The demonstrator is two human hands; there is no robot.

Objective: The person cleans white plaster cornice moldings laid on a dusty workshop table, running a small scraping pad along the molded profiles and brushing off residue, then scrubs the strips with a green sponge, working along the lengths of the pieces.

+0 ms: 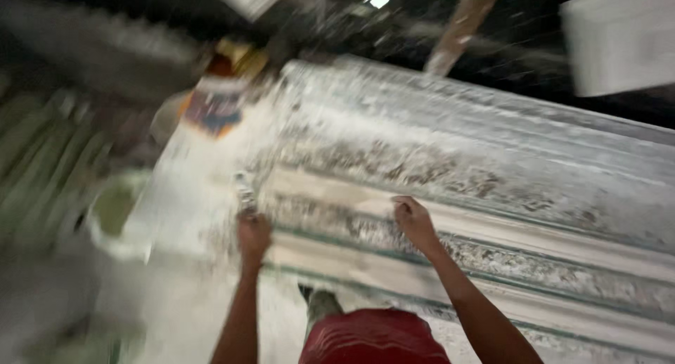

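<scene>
Far left: pale bucket (116, 213), contents too blurred to tell. Next over, left hand (253, 234) fisted around a small plaster-caked tool (scraper, maybe) at the near-left end of the long ribbed mould (478, 188). Right hand (413, 220) curled, fingertips pressing a ridge. Looks like mid-smoothing; probably calls for steady strokes rightward along the grooves.

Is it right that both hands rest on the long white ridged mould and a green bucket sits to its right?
Not quite. In the head view, both the left hand and right hand rest on the long white ridged mould, but the green bucket sits to its left.
</scene>
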